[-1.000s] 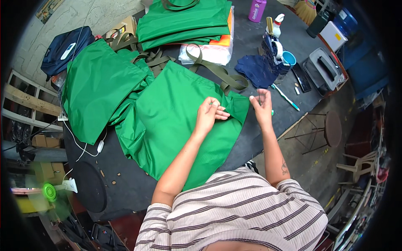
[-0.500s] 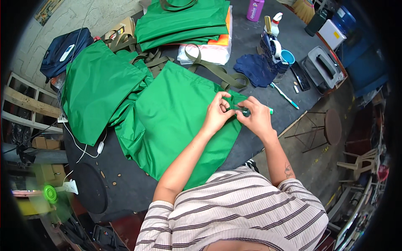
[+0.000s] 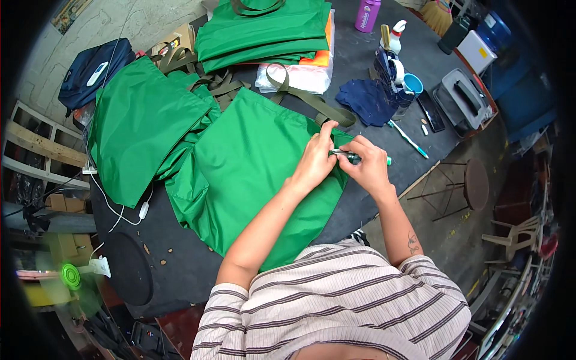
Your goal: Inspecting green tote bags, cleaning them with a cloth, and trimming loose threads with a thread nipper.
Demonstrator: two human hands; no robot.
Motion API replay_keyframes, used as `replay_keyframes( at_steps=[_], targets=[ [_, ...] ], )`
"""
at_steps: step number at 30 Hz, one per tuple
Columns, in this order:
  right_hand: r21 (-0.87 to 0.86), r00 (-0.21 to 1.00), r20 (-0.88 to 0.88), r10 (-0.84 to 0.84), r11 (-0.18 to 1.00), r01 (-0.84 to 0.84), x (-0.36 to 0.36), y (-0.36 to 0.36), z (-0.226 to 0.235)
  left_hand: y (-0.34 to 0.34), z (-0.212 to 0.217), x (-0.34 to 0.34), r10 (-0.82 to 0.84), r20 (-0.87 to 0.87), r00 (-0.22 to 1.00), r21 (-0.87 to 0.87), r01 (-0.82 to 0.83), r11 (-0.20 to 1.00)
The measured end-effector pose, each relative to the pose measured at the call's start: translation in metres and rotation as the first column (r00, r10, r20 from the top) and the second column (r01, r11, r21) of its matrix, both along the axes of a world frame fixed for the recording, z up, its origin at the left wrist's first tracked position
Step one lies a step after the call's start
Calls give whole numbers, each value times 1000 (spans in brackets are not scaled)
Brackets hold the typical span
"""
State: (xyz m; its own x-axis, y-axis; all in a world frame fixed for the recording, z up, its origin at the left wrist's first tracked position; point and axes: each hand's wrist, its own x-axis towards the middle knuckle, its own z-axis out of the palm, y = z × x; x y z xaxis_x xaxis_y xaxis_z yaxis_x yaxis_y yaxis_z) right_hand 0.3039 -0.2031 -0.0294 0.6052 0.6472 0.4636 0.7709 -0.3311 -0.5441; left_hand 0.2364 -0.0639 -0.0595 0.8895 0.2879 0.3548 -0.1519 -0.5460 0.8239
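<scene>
A green fabric bag lies flat across the dark table in front of me, its olive webbing strap looping off the top edge. At the bag's upper right corner, my left hand is closed on the fabric, with its index finger pointing up. My right hand pinches a small dark tool with a bright green end. The metal tip of this tool points at my left fingers and the bag's edge. Its exact kind is partly hidden by my fingers.
More green bags lie left, with a folded stack at the back. Right of the work are a navy cloth, a phone, a teal cup and a grey case. A purple bottle stands behind.
My left hand has turned and shifted slightly right, its index finger now raised. The tool's tip in my right hand has come closer to the left fingers.
</scene>
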Motion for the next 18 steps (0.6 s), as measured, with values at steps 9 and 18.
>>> replay_keyframes(
  at_steps=[9, 18],
  targets=[
    [54, 996, -93, 13, 998, -8, -1, 9, -4, 14, 8, -8, -6, -26, 1000, 106, 9, 994],
    [131, 993, -112, 43, 991, -28, -1, 22, -19, 23, 11, -12, 16, -32, 999, 7, -16, 1000]
  ],
)
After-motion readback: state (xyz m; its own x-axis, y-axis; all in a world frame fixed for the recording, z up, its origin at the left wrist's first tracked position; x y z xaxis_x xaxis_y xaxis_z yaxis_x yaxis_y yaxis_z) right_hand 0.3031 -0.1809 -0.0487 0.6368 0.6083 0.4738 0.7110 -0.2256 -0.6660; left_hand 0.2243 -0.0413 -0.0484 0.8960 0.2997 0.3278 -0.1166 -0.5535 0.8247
